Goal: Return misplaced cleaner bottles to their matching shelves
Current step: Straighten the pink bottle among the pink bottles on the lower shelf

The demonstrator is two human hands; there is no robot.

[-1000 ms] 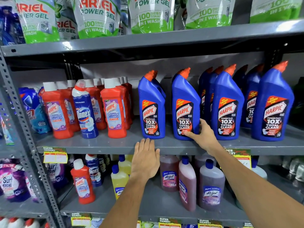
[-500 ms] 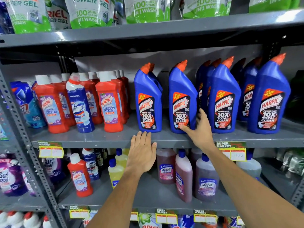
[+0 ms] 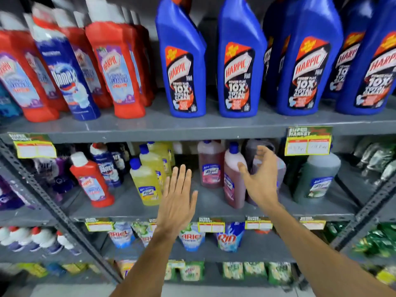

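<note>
On the upper grey shelf [image 3: 150, 125], a blue Domex bottle [image 3: 68, 76] stands among red Harpic bathroom cleaner bottles [image 3: 116, 67]; blue Harpic toilet cleaner bottles [image 3: 237, 61] fill the right. On the shelf below, a red Harpic bottle [image 3: 92, 181] stands in front of Domex bottles [image 3: 107, 166], beside yellow Lizol bottles [image 3: 145, 181] and pinkish Lizol bottles [image 3: 233, 174]. My left hand [image 3: 177, 200] is flat and open, fingers up, in front of that lower shelf. My right hand [image 3: 259, 181] is open with curled fingers, in front of the pinkish Lizol bottles, holding nothing.
A greenish Lizol bottle [image 3: 317, 176] stands at the lower shelf's right. Yellow price tags [image 3: 308, 142] hang on shelf edges. Ariel and Rin pouches [image 3: 230, 236] fill the shelf underneath. A slotted metal upright [image 3: 53, 209] runs diagonally at the left.
The view has dropped and moved closer. Both hands came down from the upper shelf's edge to the Lizol shelf; my right hand has left the blue Harpic bottle.
</note>
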